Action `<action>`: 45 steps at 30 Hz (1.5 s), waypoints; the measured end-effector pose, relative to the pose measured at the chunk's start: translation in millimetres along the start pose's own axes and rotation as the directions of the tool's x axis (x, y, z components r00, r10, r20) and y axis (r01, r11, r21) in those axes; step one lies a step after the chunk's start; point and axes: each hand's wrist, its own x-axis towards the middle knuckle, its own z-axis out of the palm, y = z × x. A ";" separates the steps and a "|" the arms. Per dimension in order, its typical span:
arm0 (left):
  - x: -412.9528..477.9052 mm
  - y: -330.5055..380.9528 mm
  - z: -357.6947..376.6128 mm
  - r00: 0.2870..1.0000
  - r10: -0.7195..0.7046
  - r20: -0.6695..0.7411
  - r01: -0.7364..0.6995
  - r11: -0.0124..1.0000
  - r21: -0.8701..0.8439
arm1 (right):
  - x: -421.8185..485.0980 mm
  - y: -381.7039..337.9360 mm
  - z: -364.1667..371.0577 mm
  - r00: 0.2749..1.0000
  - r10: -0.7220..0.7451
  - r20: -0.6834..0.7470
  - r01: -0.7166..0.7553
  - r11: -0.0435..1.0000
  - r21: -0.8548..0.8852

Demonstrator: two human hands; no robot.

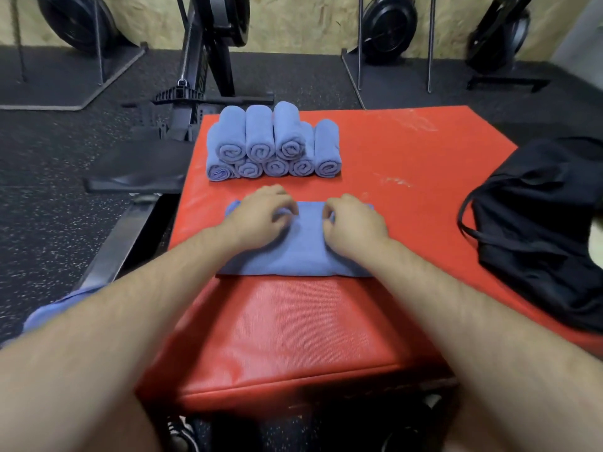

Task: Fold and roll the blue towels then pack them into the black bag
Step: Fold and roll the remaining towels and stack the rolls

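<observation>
Red padded table (408, 164) fills the center, a person's two bare forearms reaching in from 6 o'clock. One folded blue towel (301, 252) lies flat mid-table, near edge straight, far edge under the fingers. Left hand (261, 213) sits on the towel's far-left part, fingers curled down onto the cloth; right hand (354, 220) on the far-right part, fingers curled the same way. Each grip looks bunched on the towel's far edge, fingertips tucked, but motion blur hides whether cloth is actually pinched, so cannot tell firmly. Hands near each other, not touching. At 12 o'clock from the hands, a stack of rolled blue towels (274, 145): nine rolls countable, five spiral ends along the bottom row, three rolls on top, one more partly hidden behind at the right; rolls touch each other, spiral ends face the camera. One black bag (548, 223) slumped at 3 o'clock on the table's right edge, well apart from the folded towel, a black cord looping off its left side. One more blue cloth (55, 308) at 8 o'clock, off the table, partly behind the left forearm. Speckled black gym floor (42, 190) all around. Two dark shoes at 6 o'clock under the table edge. Black exercise machine frame (199, 76) at 11 o'clock past the table.
</observation>
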 end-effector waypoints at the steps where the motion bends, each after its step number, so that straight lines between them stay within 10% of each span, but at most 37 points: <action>1: 1.4 5.5 4.4 0.996 0.051 0.067 -0.050 0.998 -0.024 | -7.6 -12.6 2.5 0.998 -0.018 0.054 0.017 1.000 0.015; 19: -31.4 35.5 -2.3 0.979 -0.124 0.160 0.099 0.983 0.157 | -21.2 -4.6 10.1 0.991 -0.090 0.095 0.111 0.960 -0.256; 34: -114.2 73.8 -16.1 0.990 0.070 0.125 -0.064 0.997 -0.052 | -98.4 17.0 -27.0 0.839 -0.492 0.233 0.481 0.870 0.107; 45: -144.4 58.4 -21.6 0.965 0.136 0.225 -0.139 0.990 -0.006 | -118.3 47.5 -20.8 0.804 -0.531 0.268 0.499 0.847 0.183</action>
